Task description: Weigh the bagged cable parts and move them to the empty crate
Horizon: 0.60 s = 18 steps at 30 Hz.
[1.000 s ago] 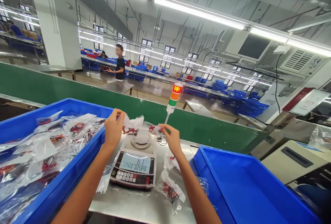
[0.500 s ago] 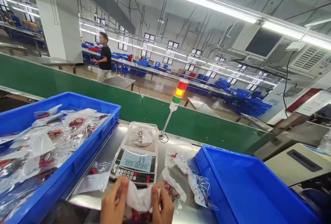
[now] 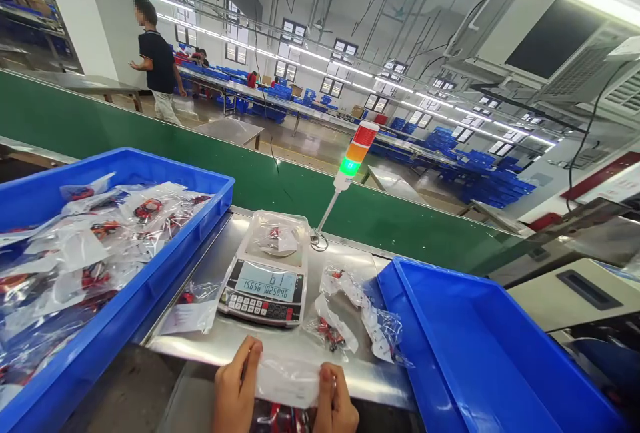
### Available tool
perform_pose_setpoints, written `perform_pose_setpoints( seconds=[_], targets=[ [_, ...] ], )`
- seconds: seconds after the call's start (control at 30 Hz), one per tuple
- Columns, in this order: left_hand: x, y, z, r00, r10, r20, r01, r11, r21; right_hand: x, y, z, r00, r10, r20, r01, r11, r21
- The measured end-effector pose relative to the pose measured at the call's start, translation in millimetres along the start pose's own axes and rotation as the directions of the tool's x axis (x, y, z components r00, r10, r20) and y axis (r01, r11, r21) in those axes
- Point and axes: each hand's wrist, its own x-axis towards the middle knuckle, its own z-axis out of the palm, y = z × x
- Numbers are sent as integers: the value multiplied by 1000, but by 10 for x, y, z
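Between my hands a clear plastic bag [image 3: 287, 380] with a white label is stretched out, red and dark parts showing in its lower end. My left hand [image 3: 236, 386] pinches its left edge. On the opposite edge, my right hand [image 3: 336, 398] pinches with thumb and fingers. Just beyond stands a digital scale [image 3: 263, 286] with a bag [image 3: 276, 238] lying on its pan; the top figure reads about 61. One labelled bag [image 3: 190, 313] lies left of the scale, and several bags [image 3: 330, 333] lie to its right.
A blue bin [image 3: 220, 203] full of bagged parts stands on the left. Another blue bin [image 3: 450, 340] is at the right. Behind the scale rises a signal light [image 3: 354, 153], lit green, before a green conveyor belt [image 3: 280, 186]. A person [image 3: 159, 60] walks beyond the belt.
Both hands have drawn back from the scale, and the bag is pulled flatter between them. The light went from amber to green; the scale reading rose from 34. The person beyond moved left in view.
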Motion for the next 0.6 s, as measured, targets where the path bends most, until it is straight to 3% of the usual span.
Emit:
perform_pose_setpoints(
  seconds=[0.13,0.2,0.27,0.37,0.43,0.5,0.6],
  targets=[
    [61,61,-83,999,27,30,-27,999,32,127,15,-76,992,66,104,-77,992,99],
    [114,98,-141,987,64,146,-71,997,39,195,-16,-105,974,7,226,-56,976,213],
    [150,140,-172,949,114,295,-130,991,37,232,-44,-105,931,-107,350,-3,954,299],
    [160,195,-140,904,158,396,-187,982,35,215,-39,-48,852,-208,480,93,964,251],
    [163,216,-96,911,154,382,-180,983,33,181,-8,7,827,-207,522,134,976,173],
    [184,224,-68,937,107,331,-126,992,34,156,22,47,841,-192,505,137,980,144],
    [234,214,-72,973,23,231,-41,996,73,157,26,52,920,-125,370,79,987,139]
  ],
)
